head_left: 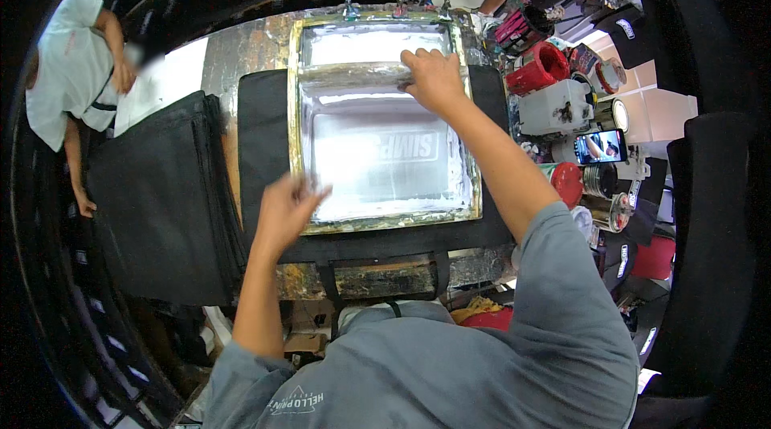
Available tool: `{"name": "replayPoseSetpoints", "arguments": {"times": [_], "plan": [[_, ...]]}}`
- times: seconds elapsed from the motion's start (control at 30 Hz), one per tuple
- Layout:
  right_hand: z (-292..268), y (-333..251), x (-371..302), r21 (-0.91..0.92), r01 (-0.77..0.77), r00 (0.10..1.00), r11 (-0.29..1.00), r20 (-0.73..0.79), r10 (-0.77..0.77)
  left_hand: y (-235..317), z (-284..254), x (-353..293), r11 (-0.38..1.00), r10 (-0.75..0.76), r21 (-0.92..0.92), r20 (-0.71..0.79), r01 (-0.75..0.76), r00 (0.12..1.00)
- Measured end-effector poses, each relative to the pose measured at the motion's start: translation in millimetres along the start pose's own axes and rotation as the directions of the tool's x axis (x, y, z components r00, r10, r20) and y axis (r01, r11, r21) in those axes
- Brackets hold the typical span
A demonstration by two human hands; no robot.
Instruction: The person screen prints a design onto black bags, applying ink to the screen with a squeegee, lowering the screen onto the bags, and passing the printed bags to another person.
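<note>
Screen frame flat on black bag, seemingly for even contact.
Right hand grips squeegee; left hand loosely spread, blurred.

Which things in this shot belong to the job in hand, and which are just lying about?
Job in hand:
Screen frame, left hand by its left edge
Squeegee, under the right hand
Black bag, beneath the frame
Black stack, probably more bags

Seemingly lying about:
Phone
Red tub
White container
</note>
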State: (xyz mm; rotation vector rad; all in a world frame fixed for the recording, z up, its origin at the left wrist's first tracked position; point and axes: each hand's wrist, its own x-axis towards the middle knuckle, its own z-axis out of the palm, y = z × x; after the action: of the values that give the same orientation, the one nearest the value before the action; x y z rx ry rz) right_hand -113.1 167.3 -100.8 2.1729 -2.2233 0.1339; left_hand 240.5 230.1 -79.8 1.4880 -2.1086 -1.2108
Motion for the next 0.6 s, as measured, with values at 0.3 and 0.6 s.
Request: {"name": "replayPoseSetpoints", "arguments": {"times": [0.3,0.6], "plan": [[44,-7,-16,-0.085,0.032,0.986,0.996,-0.159,-0.045,3,54,184,0.684,0.445,0.686,-0.126,-0.246,0.886],[48,-36,-98,-0.062,0.066,0.966,0.996,-0.247,-0.079,-15,76,95,0.7,0.524,0.649,-0.181,-0.299,0.832]]}}
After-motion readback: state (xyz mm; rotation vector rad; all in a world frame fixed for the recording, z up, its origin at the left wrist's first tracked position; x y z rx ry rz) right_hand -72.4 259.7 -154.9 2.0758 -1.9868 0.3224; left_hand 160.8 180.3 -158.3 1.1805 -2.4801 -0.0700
